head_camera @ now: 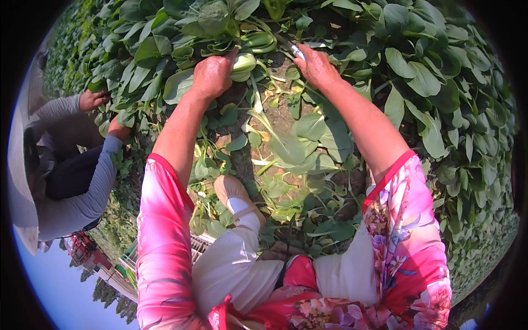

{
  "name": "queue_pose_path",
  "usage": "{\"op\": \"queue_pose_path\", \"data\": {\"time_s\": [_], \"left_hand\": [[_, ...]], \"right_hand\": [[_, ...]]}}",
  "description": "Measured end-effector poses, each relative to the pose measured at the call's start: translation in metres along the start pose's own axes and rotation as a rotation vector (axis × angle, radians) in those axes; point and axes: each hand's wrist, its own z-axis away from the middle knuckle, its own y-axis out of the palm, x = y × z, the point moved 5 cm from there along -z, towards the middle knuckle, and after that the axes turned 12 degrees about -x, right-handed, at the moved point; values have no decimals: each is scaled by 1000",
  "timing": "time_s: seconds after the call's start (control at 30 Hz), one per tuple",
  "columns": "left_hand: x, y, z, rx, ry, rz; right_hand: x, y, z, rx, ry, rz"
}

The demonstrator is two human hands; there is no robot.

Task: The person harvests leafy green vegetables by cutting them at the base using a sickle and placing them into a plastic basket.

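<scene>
My left hand (214, 74) is closed around a leafy green plant, with the pale base of a bok choy (243, 66) showing beside its fingers. To its right, my right hand (317, 66) grips a knife by its light-coloured handle (298, 52); the blade points up and left and is partly hidden among stems. Another bok choy base (260, 41) lies just above my left hand. Loose leaves and pale stalks (284, 146) are scattered on the soil between my forearms.
Dense leafy plants stand at the right (437, 82) and upper left. A co-worker in a wide-brimmed hat (22, 165) crouches at the left, hands in the leaves. My shoe (231, 189) rests on the ground below. Slatted crates (200, 246) and a red machine (88, 251) are at the lower left.
</scene>
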Motion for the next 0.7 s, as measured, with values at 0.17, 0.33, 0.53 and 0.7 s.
{"op": "queue_pose_path", "data": {"time_s": [0.17, 0.33, 0.53, 0.7], "left_hand": [[4, 2, 18, 4, -41, 112], [-29, -22, 65, -99, -174, 534], [-105, -50, 105, -80, -98, 876], [-121, -74, 126, 331, -125, 1011]], "right_hand": [[-11, 4, 21, 2, 33, -41], [-16, -31, 63, -129, 95, -489], [31, -73, 103, -49, 78, -1008], [35, -93, 103, -354, -18, -678]]}}
